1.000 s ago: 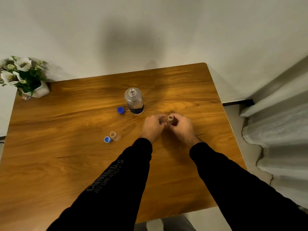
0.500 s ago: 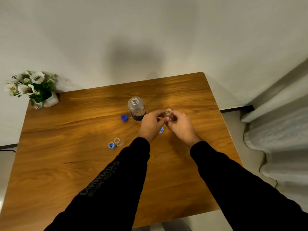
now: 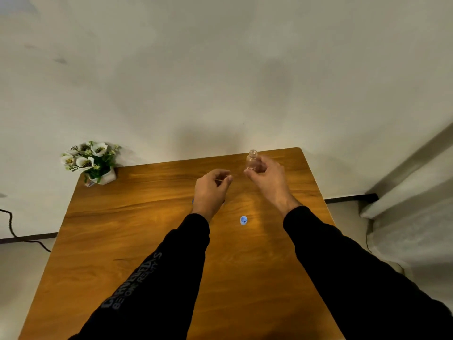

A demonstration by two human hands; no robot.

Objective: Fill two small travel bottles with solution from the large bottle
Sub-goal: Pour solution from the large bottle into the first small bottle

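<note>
My right hand (image 3: pixel 268 179) grips a small clear travel bottle (image 3: pixel 252 161) by its lower part and holds it upright above the far right of the wooden table (image 3: pixel 127 241); its mouth has no cap on it. A small blue cap (image 3: pixel 243 220) lies on the table between my forearms. My left hand (image 3: pixel 211 190) hovers beside the right one with loosely curled fingers and nothing in it. A blue sliver (image 3: pixel 193 201) shows at the left hand's edge. The large bottle and the other small bottle are hidden behind my left hand and arm.
A white pot of artificial flowers (image 3: pixel 92 161) stands on the table's far left corner. The wall is just behind the table. A black cable (image 3: pixel 14 231) runs on the floor at left, and grey fabric (image 3: pixel 411 217) lies at right.
My right hand has lifted the small bottle up and away from the left hand. The left hand has let go of it. The blue cap now lies on the table. The camera has tilted upward.
</note>
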